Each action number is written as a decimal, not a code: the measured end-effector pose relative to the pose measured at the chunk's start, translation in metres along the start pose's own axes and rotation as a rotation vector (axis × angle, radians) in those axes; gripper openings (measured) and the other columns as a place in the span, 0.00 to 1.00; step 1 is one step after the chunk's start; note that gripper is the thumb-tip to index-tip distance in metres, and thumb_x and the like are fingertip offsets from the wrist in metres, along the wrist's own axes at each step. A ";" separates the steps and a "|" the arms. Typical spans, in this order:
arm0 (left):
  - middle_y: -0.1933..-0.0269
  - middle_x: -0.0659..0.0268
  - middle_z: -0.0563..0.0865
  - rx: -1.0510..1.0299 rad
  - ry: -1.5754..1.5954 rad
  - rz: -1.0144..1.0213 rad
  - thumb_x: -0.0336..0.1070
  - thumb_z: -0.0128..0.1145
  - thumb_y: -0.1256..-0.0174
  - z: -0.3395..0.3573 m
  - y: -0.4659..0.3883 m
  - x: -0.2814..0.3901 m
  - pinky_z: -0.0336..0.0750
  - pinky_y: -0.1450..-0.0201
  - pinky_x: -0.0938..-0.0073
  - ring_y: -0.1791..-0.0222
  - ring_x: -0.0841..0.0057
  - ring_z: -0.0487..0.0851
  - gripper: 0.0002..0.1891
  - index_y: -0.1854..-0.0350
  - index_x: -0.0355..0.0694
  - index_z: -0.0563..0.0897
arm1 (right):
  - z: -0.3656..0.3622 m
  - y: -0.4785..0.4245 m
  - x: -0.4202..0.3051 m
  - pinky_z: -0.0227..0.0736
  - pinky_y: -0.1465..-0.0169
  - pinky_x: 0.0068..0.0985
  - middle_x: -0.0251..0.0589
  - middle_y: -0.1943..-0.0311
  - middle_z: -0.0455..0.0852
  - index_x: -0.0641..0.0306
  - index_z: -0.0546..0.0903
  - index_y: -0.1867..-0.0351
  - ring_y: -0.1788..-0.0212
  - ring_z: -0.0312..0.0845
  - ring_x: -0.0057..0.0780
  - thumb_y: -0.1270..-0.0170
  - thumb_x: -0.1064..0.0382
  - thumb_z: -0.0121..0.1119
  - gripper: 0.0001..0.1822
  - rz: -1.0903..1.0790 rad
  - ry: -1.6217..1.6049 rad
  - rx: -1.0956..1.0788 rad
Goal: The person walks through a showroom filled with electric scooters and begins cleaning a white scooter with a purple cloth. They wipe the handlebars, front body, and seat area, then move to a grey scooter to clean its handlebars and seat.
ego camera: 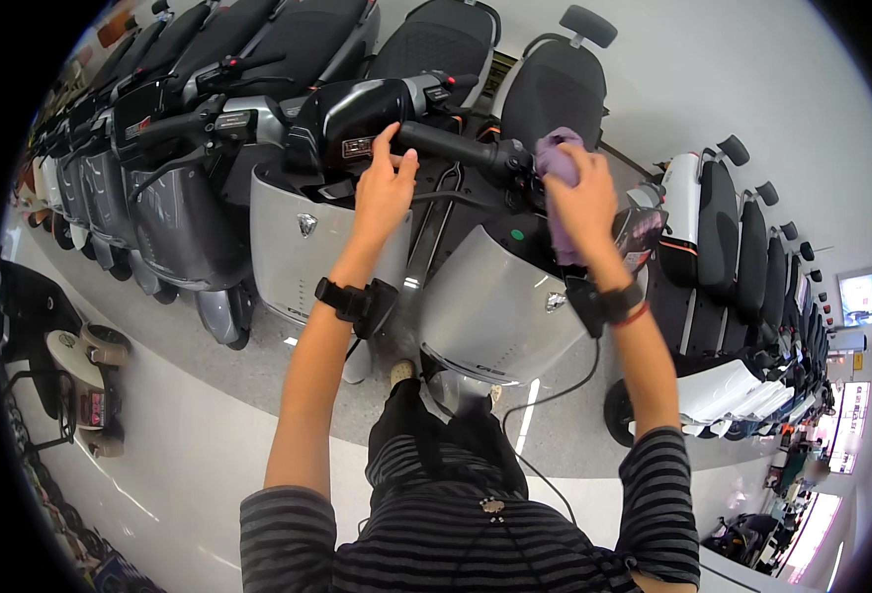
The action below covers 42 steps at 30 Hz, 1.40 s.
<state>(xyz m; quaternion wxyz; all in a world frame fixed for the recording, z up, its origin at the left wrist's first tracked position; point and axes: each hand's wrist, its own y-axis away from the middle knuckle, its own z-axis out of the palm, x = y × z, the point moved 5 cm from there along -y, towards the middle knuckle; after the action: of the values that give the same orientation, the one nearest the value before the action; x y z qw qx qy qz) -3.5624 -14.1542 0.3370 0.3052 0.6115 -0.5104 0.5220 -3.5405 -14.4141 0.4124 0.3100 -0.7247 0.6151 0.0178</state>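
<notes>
My right hand (586, 194) grips a purple cloth (559, 159), which hangs down over the dark top of a grey scooter's front panel (506, 296). The cloth lies against the middle of the handlebar. My left hand (390, 178) is at the end of this scooter's black handlebar grip (447, 144), fingers apart; whether a fingertip touches it I cannot tell. Below the grip runs a black brake lever (451, 199). A green round sticker (517, 234) is on the dark top of the front panel. Both my wrists wear black straps with small devices.
A second grey scooter (325, 252) stands close on the left, with a row of more scooters (176, 222) beyond it. White scooters (718, 393) line the right side. A cable (547, 482) hangs from my right wrist device. A small cream and black vehicle (73, 356) stands far left.
</notes>
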 end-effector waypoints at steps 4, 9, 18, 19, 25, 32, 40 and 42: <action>0.63 0.61 0.86 -0.007 -0.099 0.015 0.42 0.51 0.31 0.001 0.001 0.006 0.76 0.57 0.77 0.67 0.74 0.85 0.27 0.32 0.45 0.63 | 0.003 0.058 -0.022 0.72 0.52 0.38 0.43 0.51 0.72 0.49 0.79 0.53 0.50 0.70 0.46 0.62 0.66 0.67 0.27 -0.132 -0.120 0.308; 0.65 0.61 0.86 -0.074 -0.041 -0.035 0.38 0.54 0.34 0.002 0.005 0.008 0.76 0.58 0.76 0.67 0.77 0.85 0.29 0.31 0.46 0.61 | 0.031 0.105 -0.013 0.72 0.51 0.35 0.47 0.54 0.74 0.55 0.79 0.54 0.51 0.72 0.48 0.61 0.69 0.65 0.25 -0.143 -0.149 0.203; 0.68 0.60 0.85 -0.144 0.168 -0.041 0.26 0.55 0.38 0.006 0.003 -0.003 0.78 0.58 0.78 0.65 0.78 0.84 0.35 0.29 0.43 0.56 | 0.000 0.112 -0.001 0.71 0.50 0.34 0.46 0.54 0.74 0.58 0.77 0.51 0.51 0.74 0.47 0.60 0.68 0.68 0.28 -0.006 -0.280 0.335; 0.67 0.60 0.85 -0.143 0.141 -0.038 0.26 0.56 0.39 0.006 0.003 -0.002 0.78 0.58 0.78 0.65 0.78 0.84 0.35 0.29 0.42 0.56 | -0.002 0.106 0.002 0.71 0.49 0.34 0.47 0.53 0.73 0.59 0.76 0.50 0.51 0.73 0.49 0.60 0.68 0.68 0.29 0.022 -0.282 0.434; 0.61 0.60 0.85 -0.208 0.344 -0.174 0.39 0.50 0.32 0.010 0.000 -0.003 0.75 0.53 0.75 0.62 0.76 0.83 0.30 0.29 0.48 0.56 | 0.043 0.100 -0.047 0.70 0.47 0.37 0.49 0.49 0.71 0.54 0.76 0.47 0.48 0.71 0.51 0.58 0.65 0.68 0.30 -0.024 -0.313 0.284; 0.45 0.64 0.78 -0.221 0.756 -0.255 0.53 0.34 0.24 0.003 0.004 -0.011 0.69 0.41 0.74 0.45 0.75 0.76 0.23 0.32 0.52 0.65 | 0.074 0.050 -0.144 0.66 0.52 0.36 0.43 0.62 0.76 0.55 0.83 0.62 0.59 0.70 0.44 0.62 0.63 0.65 0.19 -0.205 -0.197 0.122; 0.41 0.57 0.75 -0.184 0.917 -0.208 0.60 0.26 0.26 -0.008 0.028 -0.030 0.67 0.38 0.69 0.42 0.70 0.74 0.32 0.37 0.39 0.70 | 0.058 0.075 -0.137 0.74 0.57 0.33 0.43 0.63 0.82 0.56 0.85 0.64 0.62 0.78 0.43 0.62 0.63 0.65 0.17 -0.188 -0.680 -0.144; 0.37 0.55 0.73 -0.189 0.785 -0.173 0.61 0.24 0.26 -0.014 0.022 -0.026 0.63 0.34 0.67 0.38 0.68 0.70 0.35 0.36 0.36 0.69 | 0.050 0.076 -0.123 0.75 0.59 0.32 0.45 0.66 0.82 0.59 0.85 0.64 0.64 0.80 0.44 0.60 0.61 0.64 0.17 -0.088 -0.766 -0.242</action>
<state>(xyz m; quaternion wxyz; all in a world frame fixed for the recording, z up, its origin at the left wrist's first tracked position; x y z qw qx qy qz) -3.5859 -14.1402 0.3120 0.5744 0.3758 -0.3475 0.6388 -3.6211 -14.2866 0.3897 0.4300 -0.7225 0.4167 0.3456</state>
